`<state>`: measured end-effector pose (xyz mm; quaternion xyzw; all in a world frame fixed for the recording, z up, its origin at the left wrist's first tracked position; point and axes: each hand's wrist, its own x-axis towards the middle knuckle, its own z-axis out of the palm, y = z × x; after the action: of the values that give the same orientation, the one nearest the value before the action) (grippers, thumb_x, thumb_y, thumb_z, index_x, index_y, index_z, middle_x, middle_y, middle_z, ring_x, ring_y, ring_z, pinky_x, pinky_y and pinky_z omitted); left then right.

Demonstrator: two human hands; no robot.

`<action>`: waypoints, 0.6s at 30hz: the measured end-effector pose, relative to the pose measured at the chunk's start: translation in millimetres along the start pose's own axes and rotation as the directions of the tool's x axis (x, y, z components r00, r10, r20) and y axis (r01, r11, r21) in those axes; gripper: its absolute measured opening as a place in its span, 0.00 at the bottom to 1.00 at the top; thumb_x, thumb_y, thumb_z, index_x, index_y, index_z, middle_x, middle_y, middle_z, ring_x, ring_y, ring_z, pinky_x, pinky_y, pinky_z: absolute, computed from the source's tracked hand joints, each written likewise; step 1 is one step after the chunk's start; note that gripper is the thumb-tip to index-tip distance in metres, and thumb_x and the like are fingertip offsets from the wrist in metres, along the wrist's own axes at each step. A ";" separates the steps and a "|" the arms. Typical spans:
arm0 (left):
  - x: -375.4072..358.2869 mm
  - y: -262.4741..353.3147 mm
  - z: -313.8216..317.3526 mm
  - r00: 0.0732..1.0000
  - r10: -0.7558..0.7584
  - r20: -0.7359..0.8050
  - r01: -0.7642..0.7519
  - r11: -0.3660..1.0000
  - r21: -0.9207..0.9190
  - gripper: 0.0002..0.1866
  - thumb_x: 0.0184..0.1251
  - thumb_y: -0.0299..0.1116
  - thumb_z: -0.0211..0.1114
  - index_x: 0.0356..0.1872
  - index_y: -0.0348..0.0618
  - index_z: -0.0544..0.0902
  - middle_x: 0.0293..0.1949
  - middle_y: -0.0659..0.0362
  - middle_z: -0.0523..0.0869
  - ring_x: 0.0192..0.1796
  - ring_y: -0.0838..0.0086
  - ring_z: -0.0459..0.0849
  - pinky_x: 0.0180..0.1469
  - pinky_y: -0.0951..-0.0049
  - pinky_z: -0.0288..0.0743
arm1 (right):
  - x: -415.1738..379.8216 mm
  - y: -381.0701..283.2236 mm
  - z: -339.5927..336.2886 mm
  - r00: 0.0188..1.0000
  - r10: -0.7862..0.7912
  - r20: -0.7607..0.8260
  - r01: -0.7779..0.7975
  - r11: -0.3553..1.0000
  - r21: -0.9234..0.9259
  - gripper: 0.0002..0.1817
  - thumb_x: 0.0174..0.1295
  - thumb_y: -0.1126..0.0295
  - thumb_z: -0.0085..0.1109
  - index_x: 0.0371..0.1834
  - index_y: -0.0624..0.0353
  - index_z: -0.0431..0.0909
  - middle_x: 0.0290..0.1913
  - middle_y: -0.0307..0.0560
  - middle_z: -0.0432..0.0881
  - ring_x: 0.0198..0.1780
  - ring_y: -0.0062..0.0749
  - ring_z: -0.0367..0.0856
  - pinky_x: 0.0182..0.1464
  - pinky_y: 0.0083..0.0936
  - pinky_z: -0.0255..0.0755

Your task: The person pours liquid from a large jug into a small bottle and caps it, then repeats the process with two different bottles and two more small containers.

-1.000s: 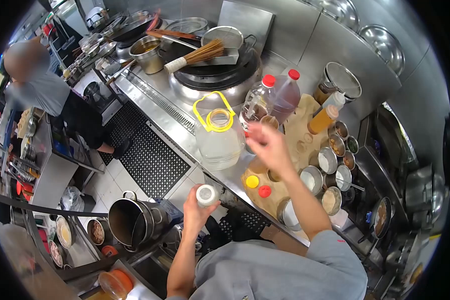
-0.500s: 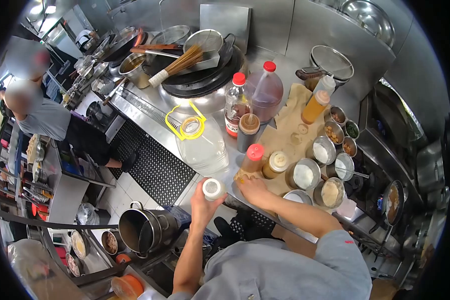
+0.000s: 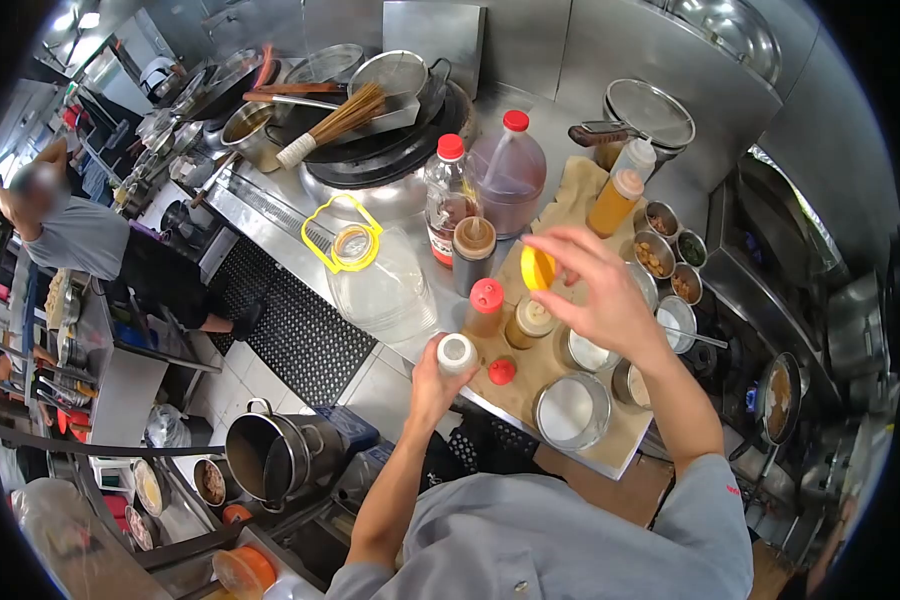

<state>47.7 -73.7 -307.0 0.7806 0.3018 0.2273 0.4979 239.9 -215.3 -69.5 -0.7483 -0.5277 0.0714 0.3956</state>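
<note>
My left hand (image 3: 432,388) is wrapped round a white-topped bottle (image 3: 456,352) in front of the counter's edge. The bottle's round top has a grey speckled centre, and its body is mostly hidden by my fingers. Raised over the counter, my right hand (image 3: 600,295) pinches a yellow cap (image 3: 538,268) between thumb and fingers. Beneath it stand a squeeze bottle with a red lid (image 3: 486,296) and one with a pale lid (image 3: 532,318). A small red cap (image 3: 501,371) lies on the brown paper, near the left hand.
A large clear jug with a yellow handle (image 3: 380,295) stands at the left. Behind are red-capped bottles, including a big jug (image 3: 510,165). Bowls of white powder (image 3: 572,410) sit at the right. A pan (image 3: 778,395) is on the stove. Another person (image 3: 80,235) stands across the aisle.
My right hand has lifted off the counter and moved up and right with the yellow cap, uncovering the red cap. The left hand still holds the bottle. The view has shifted slightly.
</note>
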 end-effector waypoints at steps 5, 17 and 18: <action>6.6 -9.0 14.4 0.999 0.007 0.046 -0.005 0.999 -0.042 0.35 0.48 0.31 0.82 0.59 0.41 0.75 0.51 0.48 0.85 0.55 0.56 0.85 0.58 0.63 0.78 | 50.3 -17.1 11.8 0.972 -0.235 0.017 0.235 0.972 -0.008 0.25 0.55 0.74 0.66 0.60 0.54 0.80 0.55 0.46 0.77 0.51 0.42 0.83 0.52 0.33 0.78; 6.1 -0.8 -8.2 0.978 0.201 0.061 -0.205 0.976 0.070 0.42 0.48 0.34 0.82 0.65 0.41 0.70 0.58 0.46 0.80 0.59 0.48 0.81 0.63 0.57 0.76 | 163.3 -63.2 98.4 0.803 -0.325 0.499 0.467 0.864 -0.189 0.29 0.50 0.84 0.63 0.60 0.53 0.81 0.57 0.44 0.79 0.56 0.45 0.81 0.55 0.38 0.77; 0.0 0.7 -16.6 0.978 0.201 0.052 -0.204 0.977 0.067 0.42 0.48 0.34 0.82 0.65 0.41 0.70 0.58 0.46 0.80 0.59 0.48 0.81 0.63 0.57 0.76 | 167.7 -66.2 100.9 0.798 -0.329 0.505 0.474 0.860 -0.190 0.29 0.50 0.84 0.63 0.60 0.53 0.81 0.57 0.44 0.79 0.56 0.45 0.81 0.55 0.38 0.77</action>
<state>37.0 -63.3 -299.7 0.8296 0.2173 0.2480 0.4506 211.1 -12.7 -41.5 -0.6315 -0.7579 0.0753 0.1457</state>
